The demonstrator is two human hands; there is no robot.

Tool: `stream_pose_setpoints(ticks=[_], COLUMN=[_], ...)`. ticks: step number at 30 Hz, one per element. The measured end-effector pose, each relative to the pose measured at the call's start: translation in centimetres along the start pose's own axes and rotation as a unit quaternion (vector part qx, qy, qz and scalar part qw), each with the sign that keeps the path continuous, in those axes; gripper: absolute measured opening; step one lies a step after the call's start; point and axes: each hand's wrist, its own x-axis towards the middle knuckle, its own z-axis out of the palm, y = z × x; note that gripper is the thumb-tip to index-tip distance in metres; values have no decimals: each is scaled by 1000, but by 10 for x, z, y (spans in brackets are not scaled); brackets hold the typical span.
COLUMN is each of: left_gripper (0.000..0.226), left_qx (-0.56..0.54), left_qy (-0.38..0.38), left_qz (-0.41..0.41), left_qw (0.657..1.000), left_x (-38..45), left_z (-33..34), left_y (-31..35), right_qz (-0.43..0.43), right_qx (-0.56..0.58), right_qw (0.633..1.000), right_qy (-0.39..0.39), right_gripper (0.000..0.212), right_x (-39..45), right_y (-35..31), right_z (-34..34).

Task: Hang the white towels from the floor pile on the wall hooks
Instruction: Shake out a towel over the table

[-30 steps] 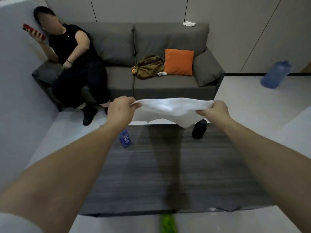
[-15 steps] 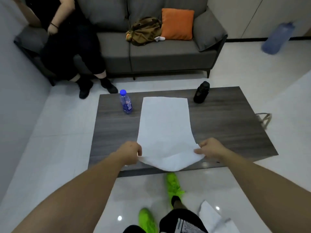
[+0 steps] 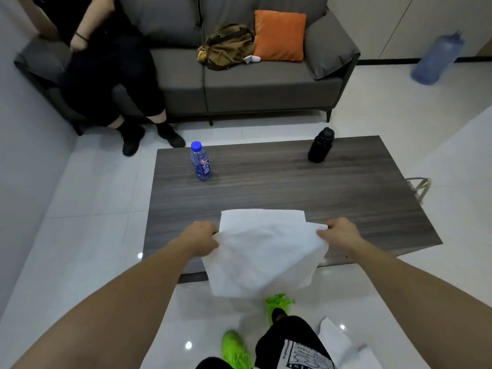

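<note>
Head view looks down on a white cloth towel [image 3: 262, 251] held folded over the near edge of a dark grey wood-grain rectangular surface [image 3: 279, 182]; the towel's far layer lies flat on the surface while its near part hangs past the edge above the glossy white tiled floor [image 3: 87, 235]. Both bare forearms reach forward from the lower corners of the frame, roughly level with each other. The left hand [image 3: 199, 239] has its fingers curled round the towel's left edge, and the right hand [image 3: 340, 234] pinches the right edge; both grips are closed on the cloth. Further back on the surface stand a clear plastic bottle with a blue cap [image 3: 201, 161] at the left and a black flask [image 3: 320, 145] at the right, well apart. Beyond is a grey fabric sofa [image 3: 266, 86] carrying an orange square cushion [image 3: 279, 35] and an olive-brown bag [image 3: 227, 46], with a seated person in black clothes [image 3: 111, 62] at its left end. Another white towel [image 3: 343, 347] lies on the floor at the lower right, beside bright green shoes [image 3: 235, 347].
</note>
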Motion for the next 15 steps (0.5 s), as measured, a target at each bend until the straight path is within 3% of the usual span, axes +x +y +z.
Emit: stream_pose_setpoints(ticks=[6,11,15], left_gripper=[3,25,22], left_qx=[-37,-62,-62], left_qy=[19,53,69], left_qz=[-15,-51,-73], left_qw=[999,995,993], left_x=[51,117,177], left_z=[14,39,62], left_y=[-5,-6,-5], right_qz=[13,44,58], right_qx=[-9,-14,-27], right_qw=[1000,999,998], right_qy=[14,11,-12], right_gripper=[18,20,27], right_x=[51,122,183], right_y=[7,19,30], right_z=[20,48,77])
